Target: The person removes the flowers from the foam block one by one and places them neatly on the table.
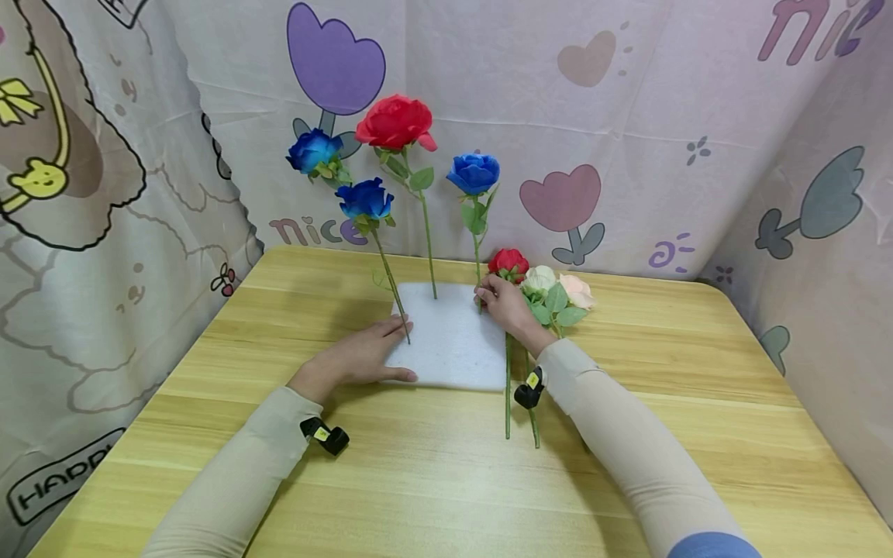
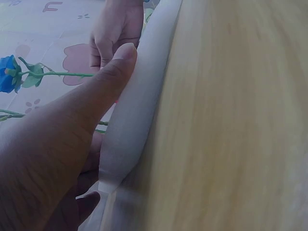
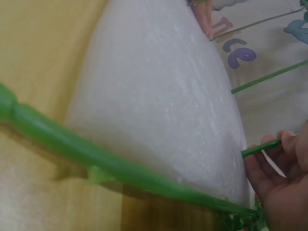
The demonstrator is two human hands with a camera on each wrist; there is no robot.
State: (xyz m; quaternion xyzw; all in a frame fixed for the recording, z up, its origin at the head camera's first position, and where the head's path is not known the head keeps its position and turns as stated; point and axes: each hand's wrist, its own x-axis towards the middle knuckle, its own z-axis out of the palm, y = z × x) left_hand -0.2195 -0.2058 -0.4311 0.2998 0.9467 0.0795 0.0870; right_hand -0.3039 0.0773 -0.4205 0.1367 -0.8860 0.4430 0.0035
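A white foam block [image 1: 453, 341] lies on the table with flower stems standing in it. Its left side is under my left hand [image 1: 359, 355]; the thumb lies along the near edge in the left wrist view, and the fingers are partly hidden. At the block's far right, my right hand [image 1: 512, 311] pinches the green stem [image 3: 262, 147] of an upright blue rose [image 1: 474, 173], low down where it meets the foam. A large red rose [image 1: 395, 122] stands near the back middle. On the left are a tilted blue rose [image 1: 366, 200] and another blue rose [image 1: 314, 151], whose lower stem is unclear.
Right of the block lie a smaller red rose [image 1: 508, 263], a white rose [image 1: 540, 279] and a pale pink rose [image 1: 577, 291], their stems running toward the table's front beneath my right wrist. A printed cloth [image 1: 628, 93] hangs behind the wooden table [image 1: 432, 480].
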